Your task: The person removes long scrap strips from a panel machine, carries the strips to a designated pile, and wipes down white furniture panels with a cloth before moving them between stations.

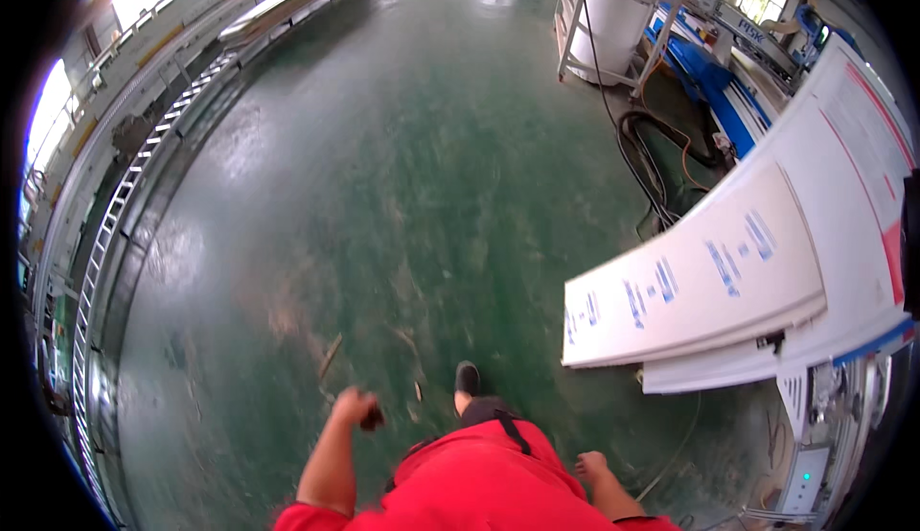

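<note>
So, hands?

Left hand (353, 406) curled around or against a small dark brown thing (373, 420); too blurred to tell which. Right hand (592, 466) bent, can't tell how closed; nothing visible in it.

Step?

Walking, I'd judge: dark shoe (467, 378) ahead. Reaching the cream panel (695, 277) would call for a turn right.

Materials?

Panel's smooth, blue-printed, ahead-right of the right hand, well apart. Thin tan strips (331, 355), probably wood, on glossy, scuffed green floor (383, 196). Ladder-like metal frame (125, 191) far left.
</note>
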Motion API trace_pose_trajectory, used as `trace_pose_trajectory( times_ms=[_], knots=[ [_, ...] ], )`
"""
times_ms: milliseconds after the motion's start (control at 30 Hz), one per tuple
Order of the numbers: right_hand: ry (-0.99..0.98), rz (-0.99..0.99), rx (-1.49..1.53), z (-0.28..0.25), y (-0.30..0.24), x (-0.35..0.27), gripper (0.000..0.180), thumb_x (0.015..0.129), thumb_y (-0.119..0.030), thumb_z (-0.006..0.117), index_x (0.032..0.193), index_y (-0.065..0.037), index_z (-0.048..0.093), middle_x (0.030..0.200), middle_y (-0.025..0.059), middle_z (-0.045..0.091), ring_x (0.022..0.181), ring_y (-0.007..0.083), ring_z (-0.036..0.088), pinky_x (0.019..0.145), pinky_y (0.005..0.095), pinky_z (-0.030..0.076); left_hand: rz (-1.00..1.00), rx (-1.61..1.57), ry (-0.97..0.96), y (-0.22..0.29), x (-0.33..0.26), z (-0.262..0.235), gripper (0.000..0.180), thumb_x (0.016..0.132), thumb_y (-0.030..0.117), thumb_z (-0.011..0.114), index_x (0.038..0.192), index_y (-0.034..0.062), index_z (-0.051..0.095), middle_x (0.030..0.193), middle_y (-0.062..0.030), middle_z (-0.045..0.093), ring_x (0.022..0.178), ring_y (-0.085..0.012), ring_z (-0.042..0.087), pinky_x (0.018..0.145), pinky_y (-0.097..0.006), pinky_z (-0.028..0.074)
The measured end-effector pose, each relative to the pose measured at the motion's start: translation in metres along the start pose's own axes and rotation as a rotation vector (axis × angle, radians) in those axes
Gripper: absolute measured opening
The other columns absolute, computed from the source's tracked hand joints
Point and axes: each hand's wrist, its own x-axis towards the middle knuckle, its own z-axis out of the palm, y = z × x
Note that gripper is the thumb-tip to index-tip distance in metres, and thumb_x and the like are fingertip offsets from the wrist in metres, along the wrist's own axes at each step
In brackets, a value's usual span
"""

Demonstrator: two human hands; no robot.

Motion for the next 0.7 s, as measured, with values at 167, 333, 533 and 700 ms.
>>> trace_pose_trajectory(
  times_ms=[167,333,533,700],
  knots=[
    [-0.021,-0.566,0.023,0.031,-0.339,0.009,0.012,0.085,-0.014,0.058,0.077,-0.005,0.057,0.061,0.0026,0.053,0.048,0.012,0.047,0.042,0.0268,0.035,-0.33,0.209,-0.054,-0.097,0.003,0.023,0.033,0.076,0.03,0.06,0.071,-0.0008,0.071,0.065,-0.0125,0.068,0.06,-0.0231,0.068,0.061,-0.035,0.053],
    [-0.153,-0.818,0.041,0.067,-0.652,-0.059,0.023,0.088,-0.015,0.058,0.108,-0.005,0.059,0.086,0.0034,0.063,0.071,0.0112,0.058,0.062,0.0246,0.046,-0.577,-0.118,-0.329,-0.083,0.072,0.009,0.036,0.075,0.033,0.062,0.074,-0.0015,0.07,0.072,-0.0152,0.069,0.068,-0.0243,0.067,0.064,-0.036,0.053],
    [-0.07,-0.684,-0.025,0.085,-0.772,0.034,0.024,0.085,-0.017,0.062,0.105,-0.004,0.062,0.079,0.0032,0.064,0.066,0.0116,0.058,0.061,0.0277,0.048,-0.542,-0.464,-0.206,-0.052,0.311,-0.109,0.042,0.082,0.036,0.066,0.1,-0.0015,0.069,0.106,-0.0164,0.067,0.092,-0.0286,0.064,0.08,-0.04,0.052],
    [0.075,-0.408,-0.358,0.075,-0.74,0.116,0.033,0.078,-0.033,0.061,0.089,-0.003,0.068,0.078,0.0144,0.066,0.067,0.0222,0.063,0.063,0.0359,0.05,-0.133,-0.304,-0.022,0.327,0.52,-0.417,0.028,0.083,0.018,0.053,0.068,-0.0056,0.055,0.062,-0.0157,0.066,0.048,-0.0229,0.064,0.052,-0.035,0.054]
  ],
)
